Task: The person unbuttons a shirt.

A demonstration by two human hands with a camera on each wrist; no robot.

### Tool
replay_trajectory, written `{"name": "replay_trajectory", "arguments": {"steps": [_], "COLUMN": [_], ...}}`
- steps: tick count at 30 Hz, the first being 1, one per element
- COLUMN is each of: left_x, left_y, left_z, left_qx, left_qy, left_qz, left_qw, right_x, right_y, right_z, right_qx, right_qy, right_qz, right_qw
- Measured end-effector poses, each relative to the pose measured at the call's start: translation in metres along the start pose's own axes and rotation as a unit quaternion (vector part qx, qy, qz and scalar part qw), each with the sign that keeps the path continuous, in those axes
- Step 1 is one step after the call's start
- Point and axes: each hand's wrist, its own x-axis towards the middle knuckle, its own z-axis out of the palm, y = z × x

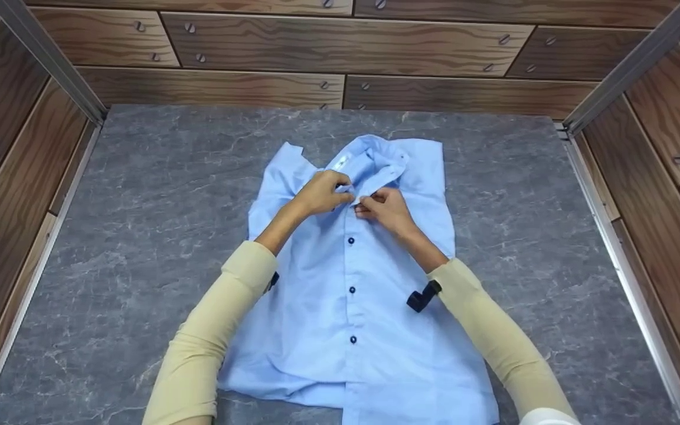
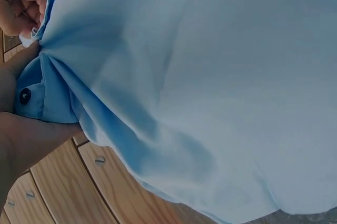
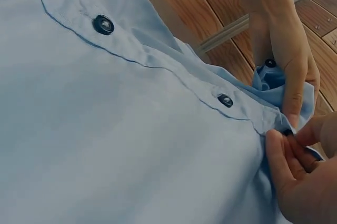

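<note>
A light blue button-up shirt lies front up, its collar away from me. My left hand pinches the left edge of the front opening below the collar. My right hand pinches the opposite front edge close beside it. In the right wrist view, the right thumb and fingers grip the placket around a dark button, mostly hidden by them. There the left hand holds folded cloth bearing another dark button. Down the front, several buttons sit along a joined placket.
Beneath the shirt is a grey marbled tabletop. Wood-patterned panels rise behind it and at both sides, with metal posts at the corners. A black wrist device hangs by the right sleeve cuff.
</note>
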Motion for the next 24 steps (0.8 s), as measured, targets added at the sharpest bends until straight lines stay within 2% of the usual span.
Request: {"name": "replay_trajectory", "arguments": {"steps": [4, 8, 11, 14, 16, 19, 21, 24], "left_x": [0.001, 0.000, -0.001, -0.003, -0.004, -0.005, -0.005, -0.005], "left_y": [0.003, 0.005, 0.006, 0.007, 0.007, 0.008, 0.009, 0.010], "left_z": [0.002, 0.005, 0.009, 0.013, 0.015, 0.017, 0.018, 0.018], "left_qx": [-0.027, -0.061, -0.092, -0.128, -0.155, -0.206, -0.238, -0.272], "left_qy": [0.004, 0.017, 0.035, 0.049, 0.056, 0.062, 0.063, 0.063], "left_qz": [-0.020, -0.045, -0.065, -0.089, -0.106, -0.130, -0.144, -0.169], "left_qw": [0.9994, 0.9970, 0.9931, 0.9866, 0.9807, 0.9679, 0.9584, 0.9452], "right_x": [-0.001, -0.002, -0.002, -0.002, -0.004, -0.005, -0.005, -0.006], "right_y": [0.003, 0.006, 0.007, 0.010, 0.011, 0.012, 0.013, 0.016], "right_z": [0.001, 0.002, 0.002, 0.001, 0.001, 0.000, 0.000, 0.000], "right_qx": [0.064, 0.077, 0.040, -0.058, -0.152, -0.264, -0.308, -0.339], "right_qy": [0.000, -0.002, -0.002, -0.001, 0.012, 0.039, 0.054, 0.063], "right_qz": [0.020, 0.028, 0.011, -0.035, -0.076, -0.130, -0.154, -0.187], "right_qw": [0.9977, 0.9967, 0.9991, 0.9977, 0.9854, 0.9550, 0.9373, 0.9200]}}
